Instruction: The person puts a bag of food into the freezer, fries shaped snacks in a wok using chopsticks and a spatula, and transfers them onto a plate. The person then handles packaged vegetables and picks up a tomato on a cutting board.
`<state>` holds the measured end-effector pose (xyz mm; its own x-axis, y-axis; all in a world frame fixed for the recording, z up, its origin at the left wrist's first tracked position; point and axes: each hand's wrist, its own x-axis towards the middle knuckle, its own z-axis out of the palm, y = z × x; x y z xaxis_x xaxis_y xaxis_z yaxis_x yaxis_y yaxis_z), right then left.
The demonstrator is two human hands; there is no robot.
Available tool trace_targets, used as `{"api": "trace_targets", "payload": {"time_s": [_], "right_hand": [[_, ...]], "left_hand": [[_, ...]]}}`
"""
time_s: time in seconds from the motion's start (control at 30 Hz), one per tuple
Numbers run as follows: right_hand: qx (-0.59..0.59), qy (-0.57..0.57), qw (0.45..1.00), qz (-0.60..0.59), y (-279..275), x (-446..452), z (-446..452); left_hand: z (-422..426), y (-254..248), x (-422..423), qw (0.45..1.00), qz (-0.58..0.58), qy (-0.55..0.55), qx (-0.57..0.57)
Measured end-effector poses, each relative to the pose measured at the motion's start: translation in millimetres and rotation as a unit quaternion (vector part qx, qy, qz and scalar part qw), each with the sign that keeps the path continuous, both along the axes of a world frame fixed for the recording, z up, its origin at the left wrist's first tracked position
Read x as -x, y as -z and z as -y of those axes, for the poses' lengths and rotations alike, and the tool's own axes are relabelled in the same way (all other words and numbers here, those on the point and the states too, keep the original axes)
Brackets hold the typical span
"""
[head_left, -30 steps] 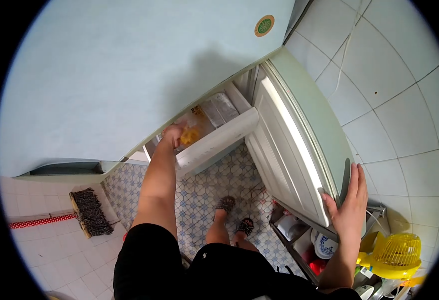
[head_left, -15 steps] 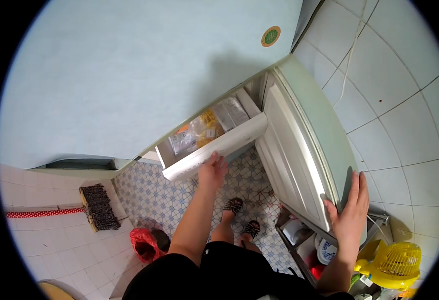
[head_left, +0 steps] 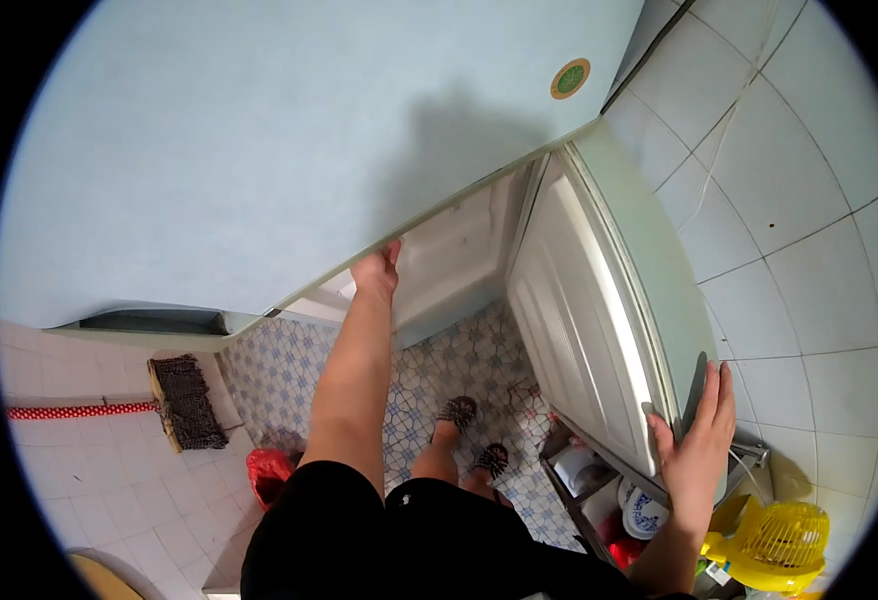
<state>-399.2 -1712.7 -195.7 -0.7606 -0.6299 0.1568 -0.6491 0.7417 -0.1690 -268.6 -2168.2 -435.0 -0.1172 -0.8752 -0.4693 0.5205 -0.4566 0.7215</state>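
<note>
My left hand [head_left: 376, 270] reaches into the lower compartment [head_left: 454, 240] of a pale blue refrigerator. Its fingers look loosely extended and hold nothing visible; the overhanging upper door [head_left: 259, 150] hides part of them. The white drawer front they face is mostly out of sight. On the right, the lower refrigerator door [head_left: 584, 310] stands swung out, its white ribbed lining toward the compartment. My right hand [head_left: 697, 435] grips that door's free edge, thumb on the lining side and fingers along the outer face.
A broom [head_left: 189, 402] with a red dotted handle leans at left, near a red plastic bag [head_left: 269, 473]. Below the door stands a shelf unit [head_left: 574, 490] with containers. A yellow fan [head_left: 779, 545] is at lower right. Tiled wall [head_left: 789, 290] rises close behind the door.
The drawer, which stood out with bagged items in it, has gone back into the refrigerator. My left hand has moved inward and up with it. My right hand stays on the door.
</note>
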Motion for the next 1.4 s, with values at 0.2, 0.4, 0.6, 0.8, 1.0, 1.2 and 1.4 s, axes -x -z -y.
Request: {"api": "trace_targets", "payload": {"time_s": [0.2,0.4,0.6,0.8,1.0,1.2,1.4], "right_hand": [[0.007,0.01,1.0,-0.008,0.3,-1.9,-1.5],[0.071,-0.025,0.995,0.068,-10.9,-36.2,-4.3],[0.387,-0.01,0.768,0.51,58.1,-63.0,-44.4],[0.312,0.082,0.621,0.715,40.0,-160.7,48.0],[0.25,-0.011,0.51,0.823,43.7,-218.8,185.7],[0.36,-0.083,0.476,0.798,83.0,-248.8,319.6],[0.201,-0.065,0.693,0.69,43.6,-225.6,304.2]], "left_hand": [[-71.7,16.6,-16.1,0.995,0.033,0.089,-0.014],[-225.0,-49.4,-77.8,0.828,0.198,0.52,0.071],[-270.7,-151.7,-158.1,0.769,0.171,0.607,0.105],[-260.5,-213.0,-228.4,0.805,0.245,0.527,0.122],[-196.8,-186.2,-271.3,0.847,0.31,0.359,0.239],[-129.0,-219.9,-247.2,0.95,0.165,0.264,-0.01],[-86.3,-187.7,-224.1,0.961,0.098,0.259,0.002]]}}
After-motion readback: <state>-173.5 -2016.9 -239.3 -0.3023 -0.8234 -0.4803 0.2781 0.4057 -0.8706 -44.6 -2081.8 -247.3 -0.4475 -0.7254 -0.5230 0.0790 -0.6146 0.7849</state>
